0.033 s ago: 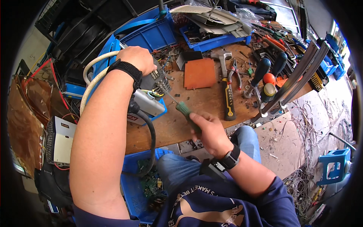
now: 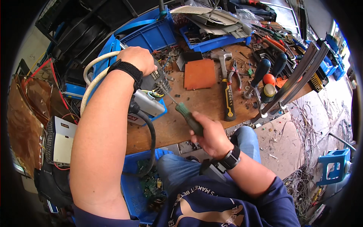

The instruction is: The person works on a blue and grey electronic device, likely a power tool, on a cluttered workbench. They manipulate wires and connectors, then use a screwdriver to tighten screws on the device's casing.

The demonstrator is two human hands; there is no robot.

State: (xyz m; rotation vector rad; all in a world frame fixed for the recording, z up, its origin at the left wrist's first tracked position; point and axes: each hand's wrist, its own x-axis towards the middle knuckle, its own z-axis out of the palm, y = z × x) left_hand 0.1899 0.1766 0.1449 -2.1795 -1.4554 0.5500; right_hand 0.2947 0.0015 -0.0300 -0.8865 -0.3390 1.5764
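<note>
My left hand (image 2: 140, 59), with a black wrist strap, is clamped on a small grey electronic module (image 2: 158, 81) at the left side of the wooden bench (image 2: 204, 104). My right hand (image 2: 211, 135) grips a green-handled screwdriver (image 2: 188, 116). Its thin shaft slants up and left, and the tip touches the module just below my left fingers. A white and grey device box (image 2: 149, 104) with a thick black cable (image 2: 152, 140) lies right under the module.
A yellow-and-black-handled hammer (image 2: 227, 89), an orange-brown board (image 2: 199, 73), pliers (image 2: 236, 73) and black-handled tools (image 2: 261, 71) lie on the bench. Blue bins (image 2: 151, 36) stand behind. A metal rail (image 2: 300, 73) crosses at right. A blue crate of circuit boards (image 2: 143, 187) sits below.
</note>
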